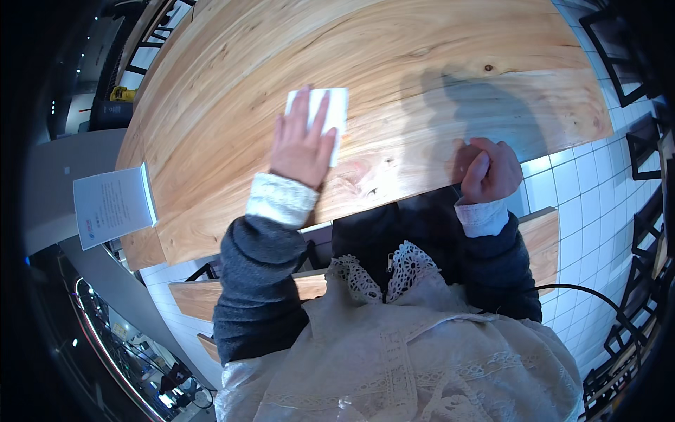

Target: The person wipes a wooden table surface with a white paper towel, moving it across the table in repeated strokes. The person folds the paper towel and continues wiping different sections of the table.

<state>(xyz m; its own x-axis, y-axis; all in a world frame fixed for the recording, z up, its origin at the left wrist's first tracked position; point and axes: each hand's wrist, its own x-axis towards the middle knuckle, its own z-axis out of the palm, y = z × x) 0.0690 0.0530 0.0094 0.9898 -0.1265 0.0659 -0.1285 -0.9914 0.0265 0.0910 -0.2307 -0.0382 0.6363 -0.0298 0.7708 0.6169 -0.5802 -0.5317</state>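
My left hand (301, 138) lies flat, fingers spread, over a folded white paper napkin (337, 111) on the wooden tabletop (221, 132). The palm and fingers cover much of the napkin; its right side and top edge show. A small orange mark shows on the wood beside the napkin's lower right side. At the table's near edge, my right hand (491, 170) is curled into a loose fist. Nothing is seen in it, though the inside of the fist is hidden. A shadow falls on the wood beyond that hand.
A sign sheet with writing (113, 205) stands out by the table's left end. A wooden bench (540, 248) is near me. Black-framed chairs (611, 63) stand on the white tiled floor (585, 190) at right. A black cable (585, 290) runs off my right side.
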